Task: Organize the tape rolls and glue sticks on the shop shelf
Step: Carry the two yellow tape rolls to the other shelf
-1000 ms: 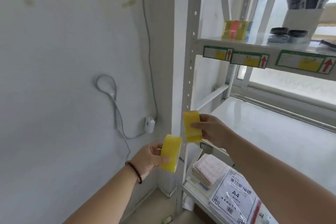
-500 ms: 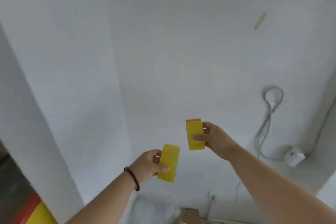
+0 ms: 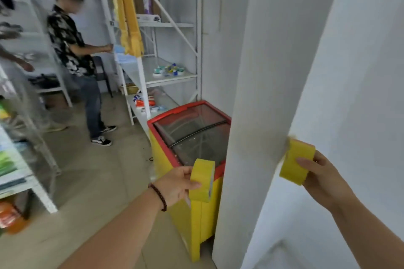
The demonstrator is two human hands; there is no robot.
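Observation:
My left hand [image 3: 175, 184] grips a yellow tape roll [image 3: 202, 180] by its edge, held upright in front of the yellow freezer. My right hand [image 3: 321, 176] grips a second yellow tape roll [image 3: 296, 165] at the right, close to the white pillar's corner. Both arms reach forward at about waist height. More small tape rolls [image 3: 168, 70] lie on the middle board of a white metal shelf [image 3: 170, 77] further back.
A white pillar [image 3: 258, 94] stands right in front, between my hands. A yellow chest freezer with a red rim [image 3: 188, 111] sits left of it. A person in a patterned shirt [image 3: 72, 50] stands at the far shelf. Another shelf rack [image 3: 28, 159] lines the left side.
The view has swung left from the blank wall to the shop aisle with the freezer and shelves. Both hands still hold their yellow tape rolls, now further apart on either side of the pillar.

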